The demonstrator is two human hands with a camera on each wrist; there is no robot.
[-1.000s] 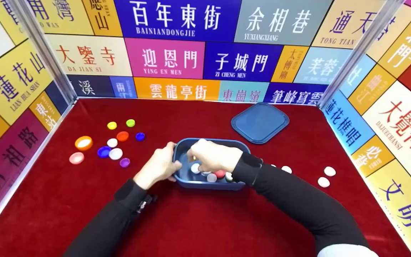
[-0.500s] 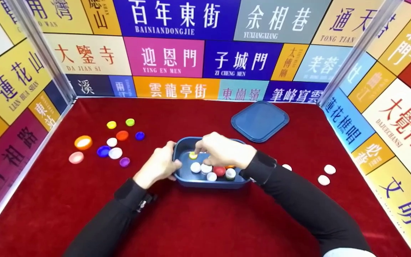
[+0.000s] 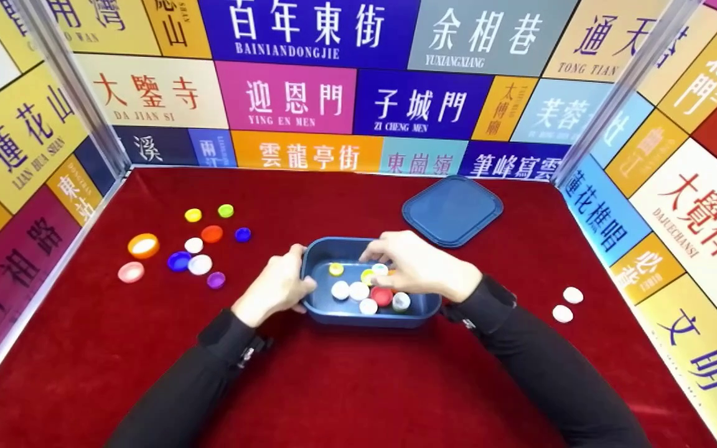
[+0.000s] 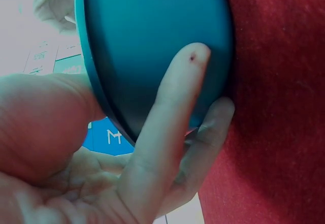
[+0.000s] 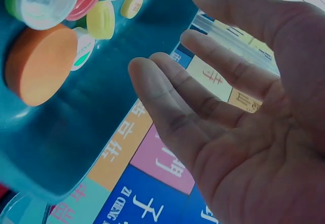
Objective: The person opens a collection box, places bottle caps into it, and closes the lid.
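Note:
A blue rectangular box (image 3: 358, 321) holds several bottle caps. Among them are a yellow cap (image 3: 336, 269), a white cap (image 3: 340, 290), a red cap (image 3: 381, 297) and a thick orange cap (image 5: 40, 64). My left hand (image 3: 276, 283) grips the box's left end, its thumb over the rim and its fingers against the outer wall (image 4: 152, 56). Over the box's right half hovers my right hand (image 3: 430, 264). In the right wrist view its fingers (image 5: 152, 79) are extended, with nothing between them. The hand covers part of the box's right side in the head view.
Several loose caps lie left of the box, including an orange ring-like cap (image 3: 144, 246) and a purple cap (image 3: 216, 280). A blue lid (image 3: 453, 210) lies behind it. Two white caps (image 3: 562, 313) sit far right. Printed panels (image 3: 284, 96) wall in the red cloth (image 3: 346, 386).
My right hand has drawn back to the right from the middle of the box, uncovering the yellow and white caps inside. The left hand keeps its grip on the box.

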